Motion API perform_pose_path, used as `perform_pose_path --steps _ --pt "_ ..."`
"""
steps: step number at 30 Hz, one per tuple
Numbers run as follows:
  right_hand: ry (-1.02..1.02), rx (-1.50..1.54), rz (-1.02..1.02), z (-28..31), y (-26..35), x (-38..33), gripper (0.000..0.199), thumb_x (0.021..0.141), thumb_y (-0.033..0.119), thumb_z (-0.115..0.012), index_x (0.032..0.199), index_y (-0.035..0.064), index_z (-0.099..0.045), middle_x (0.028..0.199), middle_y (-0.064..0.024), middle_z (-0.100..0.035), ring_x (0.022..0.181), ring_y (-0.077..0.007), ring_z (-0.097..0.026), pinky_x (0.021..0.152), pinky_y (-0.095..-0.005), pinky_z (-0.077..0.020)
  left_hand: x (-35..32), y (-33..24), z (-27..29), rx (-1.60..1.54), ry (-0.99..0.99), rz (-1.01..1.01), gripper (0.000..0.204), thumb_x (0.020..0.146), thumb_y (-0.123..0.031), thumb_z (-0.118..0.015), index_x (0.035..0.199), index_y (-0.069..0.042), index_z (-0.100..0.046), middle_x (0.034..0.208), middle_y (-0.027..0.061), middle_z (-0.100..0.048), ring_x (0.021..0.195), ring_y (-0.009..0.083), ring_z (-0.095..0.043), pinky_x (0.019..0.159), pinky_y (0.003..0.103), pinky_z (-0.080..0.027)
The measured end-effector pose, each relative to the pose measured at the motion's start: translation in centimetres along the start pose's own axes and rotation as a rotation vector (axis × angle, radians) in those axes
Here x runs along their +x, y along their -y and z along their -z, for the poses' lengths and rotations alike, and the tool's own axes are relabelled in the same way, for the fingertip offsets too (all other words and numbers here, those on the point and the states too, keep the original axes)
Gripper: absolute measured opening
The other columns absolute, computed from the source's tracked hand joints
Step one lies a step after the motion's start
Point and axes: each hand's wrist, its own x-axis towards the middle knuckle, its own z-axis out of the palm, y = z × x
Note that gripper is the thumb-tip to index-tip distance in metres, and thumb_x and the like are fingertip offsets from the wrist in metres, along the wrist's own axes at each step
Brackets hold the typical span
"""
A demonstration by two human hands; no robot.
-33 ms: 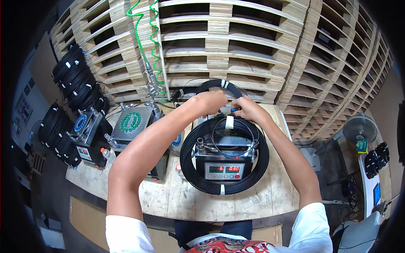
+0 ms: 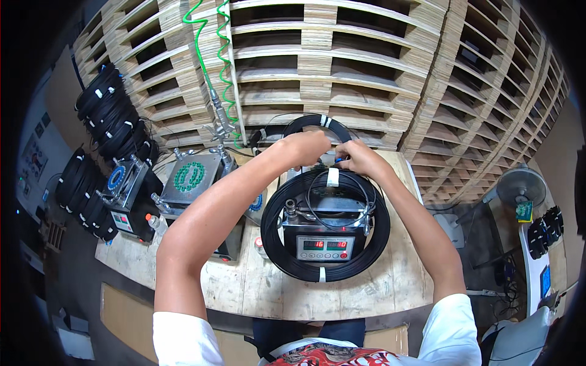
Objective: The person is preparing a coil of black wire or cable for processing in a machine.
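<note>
Behind a large coil of black cable (image 2: 274, 259), both my hands are close together at the far side of the bench. My left hand (image 2: 307, 148) is closed, its fingertips turned down and hidden by the hand itself; what it grips does not show. With thumb and fingers, my right hand (image 2: 364, 158) pinches a small blue piece (image 2: 339, 160), partly covered. White ties bind the coil, which leans around a metal polishing machine (image 2: 293, 245) with lit red digits and buttons. A thin loose cable end loops across the coil's upper part.
To the left stand a machine with a green ring of connectors (image 2: 189, 177), another with a blue ring (image 2: 116, 178), and a red-capped bottle (image 2: 155, 223). Another black coil (image 2: 317, 122) lies behind my hands. Wooden pallets (image 2: 317, 55) rise behind the bench; a fan (image 2: 519, 186) stands right.
</note>
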Motion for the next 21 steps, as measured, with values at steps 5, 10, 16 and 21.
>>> perform_pose_path --steps 5,10,16,21 --pt "0.022 -0.002 0.012 -0.1 -0.1 0.3 0.026 0.075 0.001 -0.074 0.099 -0.0054 -0.069 0.094 -0.026 -0.07 0.091 -0.0397 -0.069 0.079 -0.0419 -0.0538 -0.1 -0.4 0.4 0.016 -0.015 -0.031 0.011 0.084 0.004 -0.062 0.084 0.012 -0.069 0.075 0.0228 -0.07 0.062 0.0291 -0.073 0.053 0.037 -0.059" --pt "0.015 -0.005 0.0 -0.6 -0.4 0.5 0.025 0.077 0.004 -0.075 0.099 -0.0053 -0.069 0.096 -0.0251 -0.071 0.092 -0.0389 -0.069 0.081 -0.0416 -0.0538 1.0 -0.8 0.5 0.034 0.052 -0.015 0.011 0.083 0.007 -0.06 0.088 0.013 -0.068 0.08 0.0228 -0.071 0.061 0.029 -0.073 0.052 0.036 -0.059" --pt "-0.025 -0.051 0.013 -1.6 -2.9 1.0 0.032 0.079 0.009 -0.079 0.107 -0.002 -0.07 0.099 -0.0228 -0.072 0.096 -0.037 -0.07 0.082 -0.0404 -0.0541 2.5 -2.6 1.2 0.083 0.164 0.064 0.026 0.084 0.007 -0.062 0.108 0.004 -0.072 0.101 0.0194 -0.073 0.072 0.0292 -0.074 0.053 0.037 -0.061" --pt "-0.015 -0.029 0.022 -1.6 -1.7 1.2 0.034 0.078 0.009 -0.079 0.109 -0.0012 -0.069 0.099 -0.0224 -0.072 0.096 -0.0365 -0.07 0.082 -0.0406 -0.054 2.7 -1.5 0.3 0.052 0.137 0.071 0.023 0.08 0.005 -0.066 0.101 0.003 -0.073 0.1 0.0185 -0.074 0.081 0.0312 -0.074 0.062 0.041 -0.062"
